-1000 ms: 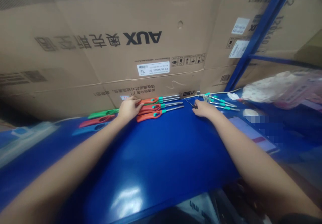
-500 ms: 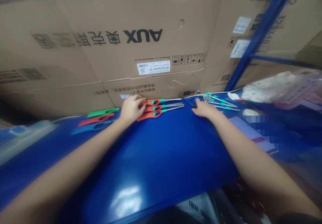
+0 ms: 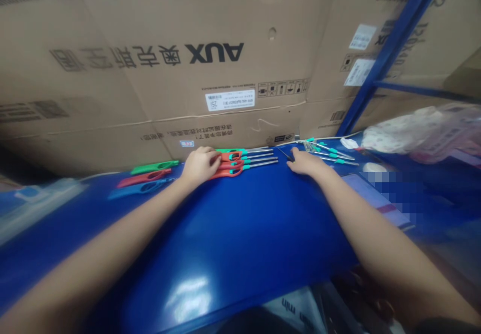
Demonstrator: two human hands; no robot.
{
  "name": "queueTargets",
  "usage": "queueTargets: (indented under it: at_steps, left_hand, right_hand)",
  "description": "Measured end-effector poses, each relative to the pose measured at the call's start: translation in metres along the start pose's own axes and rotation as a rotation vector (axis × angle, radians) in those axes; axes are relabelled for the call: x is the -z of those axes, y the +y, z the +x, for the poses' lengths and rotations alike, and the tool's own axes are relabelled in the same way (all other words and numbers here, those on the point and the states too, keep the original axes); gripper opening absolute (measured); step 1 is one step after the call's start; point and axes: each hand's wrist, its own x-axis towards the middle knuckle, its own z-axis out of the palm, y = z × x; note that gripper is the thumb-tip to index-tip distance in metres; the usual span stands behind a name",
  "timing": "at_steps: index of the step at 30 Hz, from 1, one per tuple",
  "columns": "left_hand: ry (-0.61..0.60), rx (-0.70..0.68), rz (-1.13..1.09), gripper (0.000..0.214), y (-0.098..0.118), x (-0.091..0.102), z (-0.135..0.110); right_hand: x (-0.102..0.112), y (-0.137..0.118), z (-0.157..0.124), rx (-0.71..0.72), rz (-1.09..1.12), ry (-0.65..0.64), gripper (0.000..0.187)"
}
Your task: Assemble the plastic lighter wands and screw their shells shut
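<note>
Several stick lighters with slim metal barrels lie side by side near the box. My left hand [image 3: 201, 165] is closed over their handle ends, fingers on an orange-red stick lighter [image 3: 233, 156]. A red one [image 3: 232, 173] lies nearer to me, and part of a green one [image 3: 225, 150] shows behind. My right hand [image 3: 303, 162] is closed round the dark handle of a thin tool, which looks like a screwdriver [image 3: 284, 153]; its shaft points left toward the barrels. Beyond that hand lie loose metal barrels with teal ends [image 3: 334, 156].
A green handle [image 3: 155, 167], a red handle [image 3: 145, 178] and a blue handle [image 3: 141, 190] lie left on the blue table [image 3: 233, 239]. A large cardboard box [image 3: 150, 88] stands behind. To the right are a flat tablet-like object [image 3: 370, 196], plastic bags [image 3: 398, 128] and a blue post [image 3: 376, 73].
My left hand has shifted slightly with the orange-red lighter, which now overlaps the others; a green lighter has come into sight behind it. My right hand has hardly moved.
</note>
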Motion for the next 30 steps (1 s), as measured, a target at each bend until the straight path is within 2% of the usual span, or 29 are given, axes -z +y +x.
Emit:
queueTargets:
  at_steps: [4,8,12,15,18,20,24,30]
  left_hand:
    - [0.028,-0.002,-0.019,0.036,0.003,0.002,-0.002]
    - [0.049,-0.028,-0.038,0.035,0.009,0.009,-0.014]
    - [0.030,-0.090,-0.043,0.033,0.014,0.015,-0.035]
    - [0.013,-0.126,-0.046,0.033,0.012,0.015,-0.047]
    - [0.016,-0.137,-0.057,0.031,0.008,0.011,-0.051]
    - [0.020,-0.142,-0.064,0.030,0.005,0.007,-0.051]
    - [0.028,-0.140,-0.066,0.029,0.004,0.001,-0.049]
    - [0.030,-0.129,-0.040,0.029,0.006,0.002,-0.048]
  right_hand:
    - [-0.004,0.002,0.002,0.009,0.009,0.046,0.049]
    - [-0.005,0.002,0.002,0.088,0.026,0.217,0.051]
    - [-0.005,-0.007,-0.001,0.358,0.079,0.356,0.042]
    - [-0.010,-0.018,-0.005,0.626,0.101,0.358,0.035]
    - [-0.020,-0.030,-0.006,0.791,0.096,0.331,0.024]
    - [-0.027,-0.036,-0.006,0.833,0.090,0.329,0.023]
    - [-0.034,-0.040,-0.006,0.852,0.087,0.340,0.032]
    - [-0.037,-0.038,-0.004,0.856,0.098,0.334,0.035]
